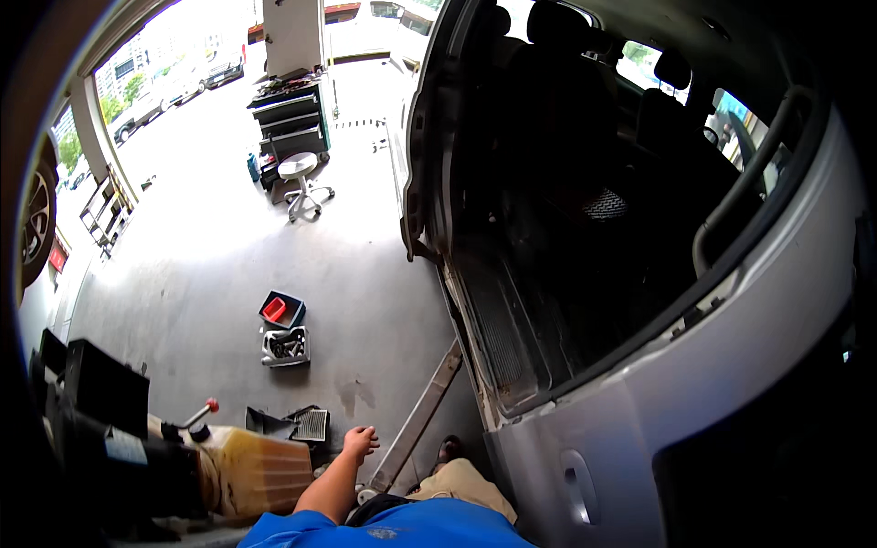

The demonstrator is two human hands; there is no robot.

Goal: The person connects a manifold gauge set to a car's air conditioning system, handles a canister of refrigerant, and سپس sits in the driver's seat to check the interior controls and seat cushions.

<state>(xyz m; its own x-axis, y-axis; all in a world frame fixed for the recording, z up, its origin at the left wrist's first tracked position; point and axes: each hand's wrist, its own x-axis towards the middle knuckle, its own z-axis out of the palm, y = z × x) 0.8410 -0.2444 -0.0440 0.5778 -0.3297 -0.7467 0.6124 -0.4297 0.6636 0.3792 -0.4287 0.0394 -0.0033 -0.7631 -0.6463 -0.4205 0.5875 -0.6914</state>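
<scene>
My left hand (361,442) hangs in front of my body at the lower middle, with its fingers loosely bent and a little apart. Nothing shows in it. Just to its right, a long grey metal lift arm (416,423) slants across the floor toward the sill of a silver van (585,457). The van's side doorway stands wide, with dark seats inside. Left of the hand is a hydraulic unit with a yellowed plastic tank (260,470) and a red-knobbed lever (203,411). My right hand is out of sight.
A grey tray of tools (286,347) and a dark bin holding a red box (275,310) sit on the floor. Near the tank lies a black grille-like part (311,425). Farther off stand a round stool (298,166) and a tool cabinet (290,119).
</scene>
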